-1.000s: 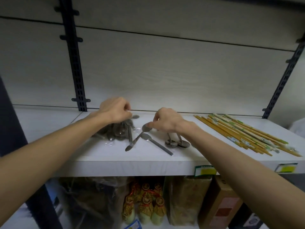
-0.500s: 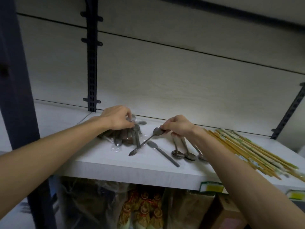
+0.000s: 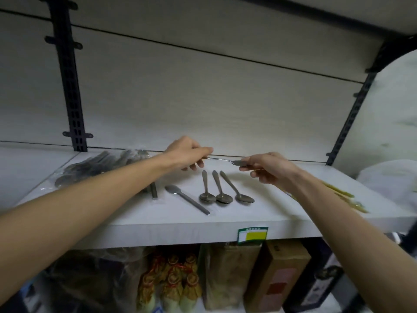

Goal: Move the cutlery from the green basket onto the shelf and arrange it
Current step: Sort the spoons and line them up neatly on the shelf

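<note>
I see both hands raised over the shelf [image 3: 225, 224] with one spoon [image 3: 222, 160] held between them, clear of the board. My left hand [image 3: 188, 152] has its fingers curled, thumb and forefinger pinching the handle end. My right hand [image 3: 266, 166] pinches the bowl end between thumb and fingertips, the other fingers loosely bent beneath. The spoon lies roughly level, spanning the gap from one hand to the other.

Below it, three spoons [image 3: 222, 188] lie side by side on the shelf, bowls toward me, the left two bowls touching, the third just beside. Left of them a lone piece [image 3: 187, 198] lies slanted; I cannot tell if it is a spoon or knife. Another handle [image 3: 154, 192] pokes out from under my left forearm. Farther left, a clear bag [image 3: 99, 163] of cutlery sits at the back. Chopsticks [image 3: 345, 197] show past my right forearm, mostly hidden by it.

Half a second ago my left hand rested on the bag and my right alone held the spoon by its bowl, its tip low near the shelf. Now the left has come off the bag to take the handle, and the spoon is lifted and carried right, above the row of three.
</note>
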The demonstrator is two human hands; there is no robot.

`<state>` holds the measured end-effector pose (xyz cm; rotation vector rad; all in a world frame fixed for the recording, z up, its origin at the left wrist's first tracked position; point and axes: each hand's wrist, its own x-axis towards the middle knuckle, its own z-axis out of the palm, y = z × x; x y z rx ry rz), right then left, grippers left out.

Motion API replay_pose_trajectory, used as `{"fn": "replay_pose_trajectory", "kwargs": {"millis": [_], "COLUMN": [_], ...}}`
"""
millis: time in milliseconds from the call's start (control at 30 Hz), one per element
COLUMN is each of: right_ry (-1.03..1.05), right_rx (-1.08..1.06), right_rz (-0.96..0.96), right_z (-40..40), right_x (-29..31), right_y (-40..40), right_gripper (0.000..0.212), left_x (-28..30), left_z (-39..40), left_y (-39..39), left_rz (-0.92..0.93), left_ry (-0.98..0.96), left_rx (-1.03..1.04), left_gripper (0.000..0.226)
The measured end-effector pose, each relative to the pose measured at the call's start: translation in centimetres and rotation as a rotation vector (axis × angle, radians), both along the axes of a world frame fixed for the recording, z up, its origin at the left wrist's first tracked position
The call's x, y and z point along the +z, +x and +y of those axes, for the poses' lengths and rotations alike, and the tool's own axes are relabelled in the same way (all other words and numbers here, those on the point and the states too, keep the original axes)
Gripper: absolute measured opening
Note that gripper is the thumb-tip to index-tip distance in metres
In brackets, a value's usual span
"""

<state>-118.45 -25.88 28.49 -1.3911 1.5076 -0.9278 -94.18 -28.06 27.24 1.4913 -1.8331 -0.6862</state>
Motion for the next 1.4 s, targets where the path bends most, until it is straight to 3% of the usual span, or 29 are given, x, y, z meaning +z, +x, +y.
{"fn": "replay_pose_trajectory", "kwargs": {"millis": [100,167,367,500,733,1033,1233,1400], "right_ry": [0.0,-0.017,-0.01,0.044,0.115,0.131,0.069,0.12], "right_rx": [0.02,0.043,0.122,0.188,0.243,0.282,0.202,0.203], "right_rz": [0.015,0.143,0.363,0.446,0.52,0.517,0.375,0.314], "right_z": [1.3,2.1,3.0,3.1,2.2,1.8,1.2,1.3], "right_x": [-0.6,-0.7,-0.6,-0.7,-1.2,-1.2,-1.9,-1.8], "right_y": [-1.0,-1.6,-2.3,-2.1,-1.4,-1.5,-1.9,-2.0], "right_gripper": [0.02,0.018,0.021,0.029,0.027,0.016,0.012,0.016], "left_x": [-0.2,-0.2,0.0,-0.2,-1.7,-1.9,-2.4,-2.1], "left_z": [-0.5,-0.7,-1.0,-1.6,-2.6,-3.6,-4.2,-4.2], "left_y": [-1.2,-2.1,-4.5,-5.2,-5.9,-5.3,-4.9,-5.7], "left_rz": [0.089,0.233,0.412,0.364,0.2,0.142,0.049,-0.034], "left_ry": [0.061,0.124,0.24,0.221,0.136,0.09,-0.043,0.015], "left_rx": [0.001,-0.032,-0.123,-0.133,-0.11,-0.099,-0.087,-0.12], "left_gripper": [0.016,0.01,0.033,0.034,0.028,0.018,0.008,0.016]}}
